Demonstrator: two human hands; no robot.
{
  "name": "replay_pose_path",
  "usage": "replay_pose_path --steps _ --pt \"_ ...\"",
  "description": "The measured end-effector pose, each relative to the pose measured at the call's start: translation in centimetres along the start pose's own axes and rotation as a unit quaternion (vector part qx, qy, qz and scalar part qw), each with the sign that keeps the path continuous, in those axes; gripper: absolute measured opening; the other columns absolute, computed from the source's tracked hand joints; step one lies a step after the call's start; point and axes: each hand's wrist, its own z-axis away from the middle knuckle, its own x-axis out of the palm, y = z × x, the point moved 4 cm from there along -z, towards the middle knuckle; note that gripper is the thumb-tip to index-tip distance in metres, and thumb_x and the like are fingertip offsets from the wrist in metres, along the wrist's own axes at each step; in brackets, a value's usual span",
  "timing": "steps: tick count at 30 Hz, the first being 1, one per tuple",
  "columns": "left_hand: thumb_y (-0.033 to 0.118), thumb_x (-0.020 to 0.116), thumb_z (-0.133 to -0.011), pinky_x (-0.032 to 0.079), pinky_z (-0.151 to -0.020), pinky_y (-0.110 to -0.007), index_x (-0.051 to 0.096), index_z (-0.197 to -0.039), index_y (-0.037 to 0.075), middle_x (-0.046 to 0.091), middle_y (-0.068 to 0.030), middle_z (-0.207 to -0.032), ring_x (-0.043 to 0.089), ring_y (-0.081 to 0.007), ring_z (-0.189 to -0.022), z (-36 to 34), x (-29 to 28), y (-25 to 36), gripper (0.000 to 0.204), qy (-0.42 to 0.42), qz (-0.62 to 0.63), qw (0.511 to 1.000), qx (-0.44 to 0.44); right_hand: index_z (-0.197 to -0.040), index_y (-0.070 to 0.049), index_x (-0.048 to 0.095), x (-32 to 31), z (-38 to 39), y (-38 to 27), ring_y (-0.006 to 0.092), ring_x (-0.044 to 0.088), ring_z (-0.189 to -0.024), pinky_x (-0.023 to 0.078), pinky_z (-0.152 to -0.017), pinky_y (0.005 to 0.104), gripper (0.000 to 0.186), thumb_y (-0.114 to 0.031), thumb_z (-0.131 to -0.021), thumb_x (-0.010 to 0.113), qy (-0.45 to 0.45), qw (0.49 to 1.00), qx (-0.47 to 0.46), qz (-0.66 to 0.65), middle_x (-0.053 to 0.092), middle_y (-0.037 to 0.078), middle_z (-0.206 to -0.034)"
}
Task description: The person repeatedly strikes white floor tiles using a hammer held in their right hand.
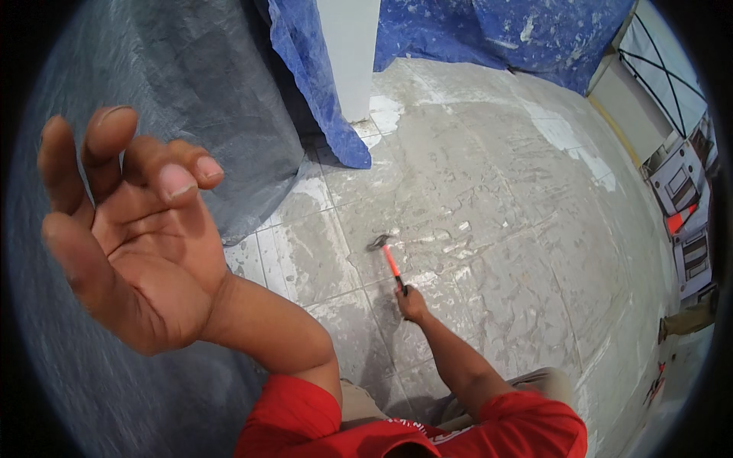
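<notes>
My left hand (153, 244) is raised close to the camera at the left, palm showing and fingers loosely curled apart, with nothing in it. Lower down, over the floor, my right hand (413, 304) is closed round the black grip of a hammer (392, 262). The hammer has an orange-red handle and a dark metal head, which points away from me. Its head is over the grey, mortar-smeared tile floor (489, 252); whether it touches the surface I cannot tell.
Grey plastic sheeting (206, 99) hangs along the left. A blue tarp (504, 30) covers the far wall, beside a white pillar (347, 61). Printed boxes (679, 183) stand at the right edge. White patches and ridges of dried mortar mark the tiles.
</notes>
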Motion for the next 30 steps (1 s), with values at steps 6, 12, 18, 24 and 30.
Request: replay_pose_path --steps 6,12,18,24,30 --pt "0.032 0.032 -0.106 0.047 -0.084 -0.038 0.044 -0.141 -0.002 0.057 -0.0201 -0.134 0.059 -0.0191 -0.094 0.8 -0.3 -0.8 0.051 0.015 0.017 1.0 0.0 -0.101 0.003 0.063 -3.9 0.4 -3.3 0.0451 0.065 -0.09 0.049 -0.076 0.0472 0.054 -0.049 -0.097 0.05 0.095 0.99 -0.068 -0.076 0.066 0.029 -0.09" --pt "0.032 0.032 -0.106 0.047 -0.085 -0.038 0.045 -0.14 -0.002 0.058 -0.0207 -0.132 0.059 -0.0198 -0.094 0.8 -0.8 0.2 0.05 0.025 -0.001 1.0 0.004 -0.123 0.0 0.051 -15.8 4.1 -19.3 0.0136 0.056 -0.061 0.046 -0.057 0.0303 0.03 -0.022 -0.102 0.053 0.299 0.879 -0.3 -0.22 0.058 0.007 -0.073" --pt "0.032 0.032 -0.106 0.047 -0.085 -0.038 0.045 -0.14 -0.002 0.057 -0.0206 -0.133 0.059 -0.0199 -0.094 0.8 -0.6 -0.3 0.05 0.033 0.017 0.999 0.002 -0.119 -0.003 0.047 -12.7 0.4 -12.7 0.021 0.064 -0.066 0.049 -0.057 0.0347 0.03 -0.028 -0.102 0.05 0.422 0.852 -0.282 -0.129 0.063 0.011 -0.078" --pt "0.032 0.032 -0.106 0.047 -0.085 -0.038 0.044 -0.141 -0.002 0.057 -0.0204 -0.134 0.059 -0.0194 -0.094 -0.1 -0.6 0.8 0.05 0.006 0.007 1.0 0.003 -0.102 -0.003 0.053 -0.5 -0.2 -1.4 0.0175 0.053 -0.047 0.048 -0.045 0.0357 0.035 -0.038 -0.098 0.056 -0.039 0.985 0.058 -0.159 0.053 0.005 -0.066" --pt "0.033 0.031 -0.106 0.046 -0.085 -0.038 0.045 -0.141 -0.002 0.056 -0.0201 -0.135 0.058 -0.019 -0.095 0.0 -0.1 0.5 0.051 0.001 0.024 1.0 0.003 -0.093 -0.003 0.053 -5.7 1.3 -7.9 0.0136 0.051 -0.043 0.043 -0.04 0.0301 0.038 -0.041 -0.1 0.056 0.078 0.95 -0.076 -0.293 0.053 0.004 -0.062"
